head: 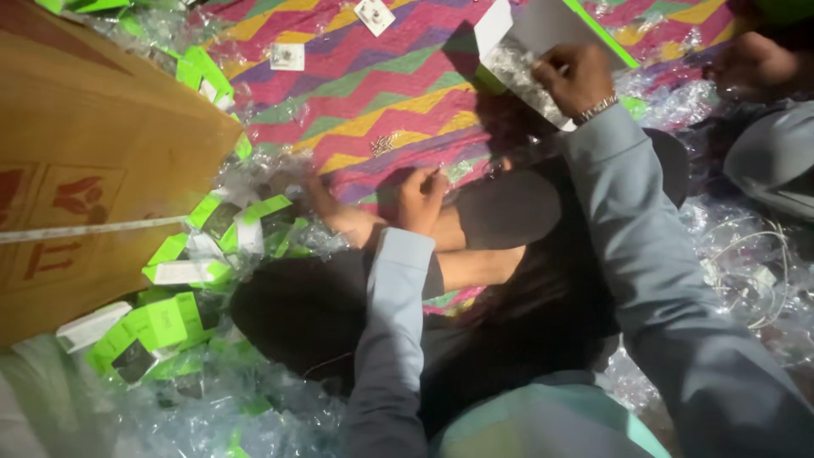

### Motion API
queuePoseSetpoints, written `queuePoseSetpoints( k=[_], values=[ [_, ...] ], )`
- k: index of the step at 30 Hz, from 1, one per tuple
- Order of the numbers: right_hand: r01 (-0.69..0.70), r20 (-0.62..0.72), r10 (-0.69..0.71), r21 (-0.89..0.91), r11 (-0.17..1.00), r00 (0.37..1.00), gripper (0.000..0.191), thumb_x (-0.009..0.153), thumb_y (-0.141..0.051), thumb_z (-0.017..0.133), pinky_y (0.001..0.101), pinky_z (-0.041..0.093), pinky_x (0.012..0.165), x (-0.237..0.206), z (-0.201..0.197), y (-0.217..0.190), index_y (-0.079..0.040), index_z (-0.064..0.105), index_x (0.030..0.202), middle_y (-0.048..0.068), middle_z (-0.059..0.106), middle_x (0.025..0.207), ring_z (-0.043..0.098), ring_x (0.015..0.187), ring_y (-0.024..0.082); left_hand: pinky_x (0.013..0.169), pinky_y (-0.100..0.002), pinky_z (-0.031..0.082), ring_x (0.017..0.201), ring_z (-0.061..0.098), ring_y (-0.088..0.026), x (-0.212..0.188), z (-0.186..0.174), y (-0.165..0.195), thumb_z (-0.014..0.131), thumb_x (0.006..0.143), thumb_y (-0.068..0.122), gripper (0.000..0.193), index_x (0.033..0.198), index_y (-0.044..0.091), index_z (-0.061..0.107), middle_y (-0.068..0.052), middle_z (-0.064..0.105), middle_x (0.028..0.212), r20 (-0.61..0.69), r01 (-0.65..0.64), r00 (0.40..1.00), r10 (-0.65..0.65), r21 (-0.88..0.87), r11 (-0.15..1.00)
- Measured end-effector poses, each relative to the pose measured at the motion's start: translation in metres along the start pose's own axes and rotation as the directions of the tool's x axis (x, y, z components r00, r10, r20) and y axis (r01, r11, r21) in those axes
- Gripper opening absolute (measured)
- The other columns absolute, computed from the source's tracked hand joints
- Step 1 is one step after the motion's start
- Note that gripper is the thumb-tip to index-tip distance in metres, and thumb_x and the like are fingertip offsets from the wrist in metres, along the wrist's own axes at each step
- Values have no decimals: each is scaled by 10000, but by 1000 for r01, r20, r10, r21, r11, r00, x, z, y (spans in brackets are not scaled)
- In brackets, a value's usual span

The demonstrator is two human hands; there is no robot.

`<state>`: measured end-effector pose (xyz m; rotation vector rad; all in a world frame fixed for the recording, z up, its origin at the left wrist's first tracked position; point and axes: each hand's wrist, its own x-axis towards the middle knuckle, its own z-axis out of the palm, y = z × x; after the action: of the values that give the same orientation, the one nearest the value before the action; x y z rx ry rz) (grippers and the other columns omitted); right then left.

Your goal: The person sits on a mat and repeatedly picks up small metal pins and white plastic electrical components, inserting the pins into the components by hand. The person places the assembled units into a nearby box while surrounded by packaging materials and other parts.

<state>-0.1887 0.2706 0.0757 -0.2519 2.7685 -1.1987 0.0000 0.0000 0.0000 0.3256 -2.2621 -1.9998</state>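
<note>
Right hand [577,78] grips a white-and-green carton [530,51] held far forward; left hand [421,199], curled closed near the lap, holds nothing visible.

Both arms, in grey-blue sleeves, stretch forward: the left hand [421,200] is curled into a loose fist, while the right hand [577,78], a bracelet at its wrist, reaches farther with fingers bent.
</note>
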Motion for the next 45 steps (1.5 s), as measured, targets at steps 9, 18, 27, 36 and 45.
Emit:
queuePoseSetpoints(
  k=[9,18,27,36,45],
  values=[
    [-209,558,-214,597,775,802,173,1011,-157,673,243,524,715,-74,131,-67,15,692,996,2,722,904,646,817,51,744,-253,561,890,669,-98,6,-13,-46,737,968,56,388,1338,-32,659,-34,725,1069,183,330,944,-274,-552,766],
    [-144,381,-39,440,886,924,286,1096,-210,662,262,427,604,-74,141,-60,10,648,913,-2,605,756,505,683,55,696,-329,585,833,751,-236,9,-16,-53,591,985,100,217,1118,-67,628,-140,714,986,81,349,905,-418,-705,618],
    [-129,341,-29,431,893,939,340,1102,-265,640,270,426,593,-65,141,-66,23,663,922,14,633,768,531,673,61,655,-287,519,751,665,-170,13,-6,-58,688,1025,134,166,1089,-17,665,-126,693,946,142,328,942,-303,-574,750],
    [-71,443,-130,410,909,887,231,1061,-197,607,312,476,603,-62,131,-82,10,683,993,73,661,770,608,670,131,670,-256,536,788,706,-148,32,-15,-52,665,971,92,173,1133,36,644,-122,730,990,2,275,905,-425,-766,581],
    [320,377,-300,9,947,876,154,926,-56,707,484,523,678,-70,115,-110,-16,755,1067,223,721,891,695,785,414,651,-243,505,753,636,-96,28,-4,-53,635,1048,108,124,1103,0,661,-87,717,901,-90,179,963,-253,-489,854]
  ],
)
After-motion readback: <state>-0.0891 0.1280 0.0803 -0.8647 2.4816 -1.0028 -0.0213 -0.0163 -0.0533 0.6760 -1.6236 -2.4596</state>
